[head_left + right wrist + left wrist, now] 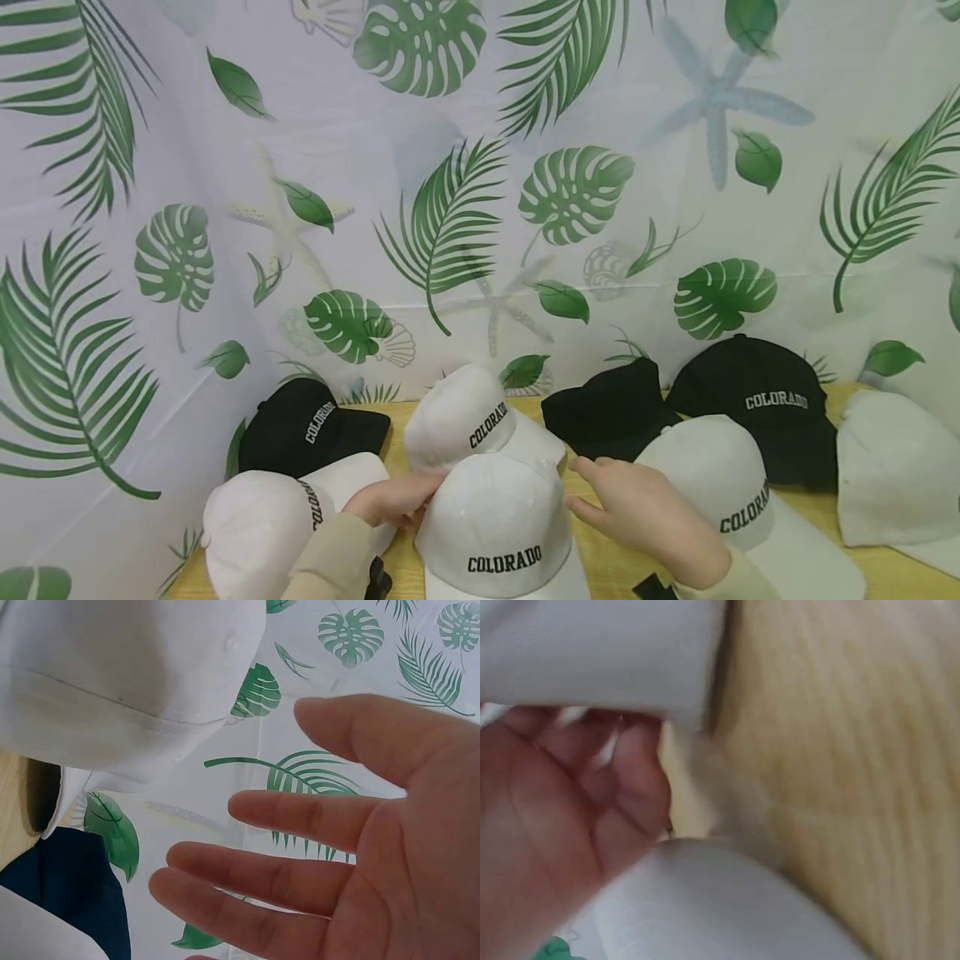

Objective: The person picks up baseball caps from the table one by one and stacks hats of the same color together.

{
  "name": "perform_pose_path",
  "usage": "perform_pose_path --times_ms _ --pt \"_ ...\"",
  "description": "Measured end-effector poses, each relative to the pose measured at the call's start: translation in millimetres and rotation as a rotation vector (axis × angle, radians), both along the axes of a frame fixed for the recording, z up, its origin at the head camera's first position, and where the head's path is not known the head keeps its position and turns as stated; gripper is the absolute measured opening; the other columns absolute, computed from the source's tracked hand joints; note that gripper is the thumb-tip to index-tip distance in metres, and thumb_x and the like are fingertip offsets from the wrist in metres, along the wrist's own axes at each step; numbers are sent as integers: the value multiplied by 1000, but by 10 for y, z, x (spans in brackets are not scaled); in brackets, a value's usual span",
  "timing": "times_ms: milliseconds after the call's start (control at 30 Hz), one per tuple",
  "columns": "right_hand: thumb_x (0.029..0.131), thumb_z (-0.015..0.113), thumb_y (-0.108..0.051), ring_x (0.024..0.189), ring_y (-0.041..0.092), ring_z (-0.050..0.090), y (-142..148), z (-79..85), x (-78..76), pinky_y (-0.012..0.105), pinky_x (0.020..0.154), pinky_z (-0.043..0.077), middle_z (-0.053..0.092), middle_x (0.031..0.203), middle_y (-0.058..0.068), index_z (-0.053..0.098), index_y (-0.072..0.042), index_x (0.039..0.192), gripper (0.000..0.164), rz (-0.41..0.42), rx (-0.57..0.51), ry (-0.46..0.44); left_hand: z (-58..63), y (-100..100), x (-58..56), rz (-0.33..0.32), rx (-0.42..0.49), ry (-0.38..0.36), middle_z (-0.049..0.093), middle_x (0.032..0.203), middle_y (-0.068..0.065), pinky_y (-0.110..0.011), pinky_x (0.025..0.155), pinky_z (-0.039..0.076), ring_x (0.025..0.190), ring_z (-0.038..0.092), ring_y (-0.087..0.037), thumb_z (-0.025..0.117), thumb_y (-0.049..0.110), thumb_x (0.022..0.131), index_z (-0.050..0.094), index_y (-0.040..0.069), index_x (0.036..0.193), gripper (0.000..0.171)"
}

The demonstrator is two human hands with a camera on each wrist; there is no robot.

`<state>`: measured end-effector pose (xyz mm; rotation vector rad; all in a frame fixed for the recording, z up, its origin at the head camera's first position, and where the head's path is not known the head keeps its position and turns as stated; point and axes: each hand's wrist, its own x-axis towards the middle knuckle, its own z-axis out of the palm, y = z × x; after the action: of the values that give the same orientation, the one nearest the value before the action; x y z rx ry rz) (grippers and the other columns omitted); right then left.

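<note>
A white cap lettered COLORADO stands front and centre in the head view, its brim toward me. At its left side my left hand grips the edge. In the left wrist view the curled fingers go in under a white cap edge, which hides their tips. My right hand is at the cap's other side, apart from it. In the right wrist view its fingers are straight and spread, holding nothing, with a white cap beside them.
Behind it sits another white cap. A white cap and a black cap are at left. To the right are a white cap, black caps and a further white cap. A leaf-print cloth hangs behind the wooden table.
</note>
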<state>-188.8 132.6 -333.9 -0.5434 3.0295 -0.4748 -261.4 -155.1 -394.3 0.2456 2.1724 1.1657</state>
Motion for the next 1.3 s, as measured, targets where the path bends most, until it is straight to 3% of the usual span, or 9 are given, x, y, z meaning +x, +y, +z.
perform_pose_path --times_ms 67,167,333,433,633,833,933,1067,1300 --pt "80 63 -34 85 23 59 -3 -10 4 43 71 46 61 97 8 58 -7 108 39 -3 0 0 -9 -11 -2 -46 75 -7 52 106 -8 -39 72 43 94 50 -20 31 49 92 53 9 115 51" --pt "80 63 -33 83 21 59 -6 -18 14 42 69 46 62 95 7 58 -8 107 37 1 3 8 -13 -43 -6 -114 193 -33 40 129 -12 -49 87 35 117 36 -29 27 37 93 37 6 132 50" --pt "79 64 -32 79 20 59 -5 -29 25 40 65 47 62 93 5 59 -9 105 35 9 0 30 -14 -78 -13 -214 276 -83 37 130 -11 -46 90 33 113 38 -25 35 15 77 27 2 136 62" --pt "79 64 -33 81 21 59 -4 -33 15 41 67 46 62 94 5 59 -9 105 36 10 0 23 -16 -98 -4 -247 300 -69 43 124 -9 -42 89 36 106 44 -19 39 9 78 31 0 133 57" --pt "79 64 -34 81 20 59 -12 -47 23 40 67 46 62 93 5 58 -10 107 37 14 0 25 -11 -109 14 -307 382 73 50 91 -1 -26 75 40 84 48 -9 49 9 88 40 -11 100 25" --pt "79 64 -34 74 16 57 -16 -57 23 37 62 46 60 91 3 56 -9 111 41 15 -13 42 85 -14 21 -328 410 275 37 66 4 -20 56 31 62 38 -7 57 4 82 35 -6 78 24" --pt "79 64 -37 78 16 55 -21 -52 7 38 64 46 58 96 4 52 -9 118 49 7 -37 26 154 55 48 -326 424 332 33 62 4 -20 53 29 57 34 -7 57 -1 80 33 -4 73 25" --pt "82 57 -44 99 22 51 -23 -70 -25 43 79 43 53 111 8 45 -7 126 59 11 -95 45 248 135 108 -341 456 379 30 64 2 -20 53 28 58 33 -8 55 -3 81 31 0 73 26" --pt "90 39 -50 117 25 38 9 -125 -68 50 94 28 43 127 6 40 -10 130 57 85 -364 65 394 234 199 -369 503 444 33 69 0 -21 55 31 63 36 -9 54 -6 82 35 1 77 21"
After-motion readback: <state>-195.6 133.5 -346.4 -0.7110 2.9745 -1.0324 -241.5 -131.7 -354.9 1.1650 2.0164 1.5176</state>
